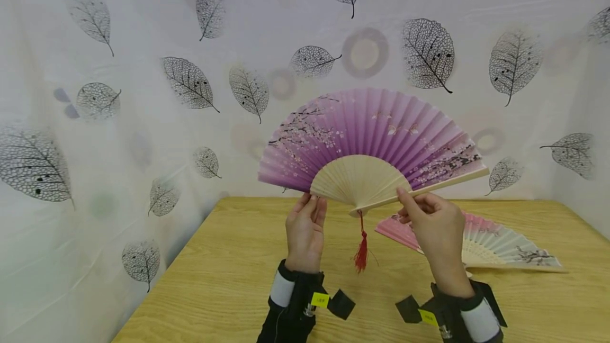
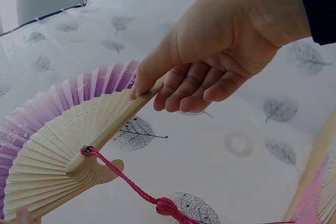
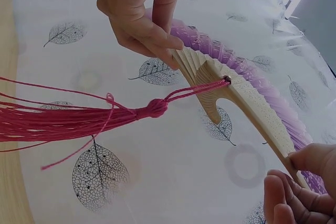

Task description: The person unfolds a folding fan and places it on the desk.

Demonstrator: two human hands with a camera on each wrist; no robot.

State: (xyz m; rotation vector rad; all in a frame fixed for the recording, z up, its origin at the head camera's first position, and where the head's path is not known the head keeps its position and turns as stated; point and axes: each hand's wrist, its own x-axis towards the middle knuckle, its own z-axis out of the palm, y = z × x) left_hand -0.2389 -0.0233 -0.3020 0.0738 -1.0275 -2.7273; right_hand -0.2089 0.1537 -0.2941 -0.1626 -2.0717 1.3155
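A purple folding fan [image 1: 364,126] with a blossom print and pale wooden ribs is spread wide above the table, its pivot pointing down. From the pivot hangs a red tassel [image 1: 361,252], which looks large in the right wrist view [image 3: 79,119]. My left hand [image 1: 306,232] pinches the fan's left outer rib between thumb and fingers, as the left wrist view also shows [image 2: 220,45]. At the opposite outer rib, my right hand [image 1: 436,232] pinches the wood, thumb in front. Behind the right hand, a second open fan [image 1: 495,242], pink and white, lies on the table.
The wooden table [image 1: 214,274] reaches back to a white curtain [image 1: 286,9] printed with dark skeleton leaves. More of that curtain hangs along the left side. Both wrists carry black straps with small mounted devices.
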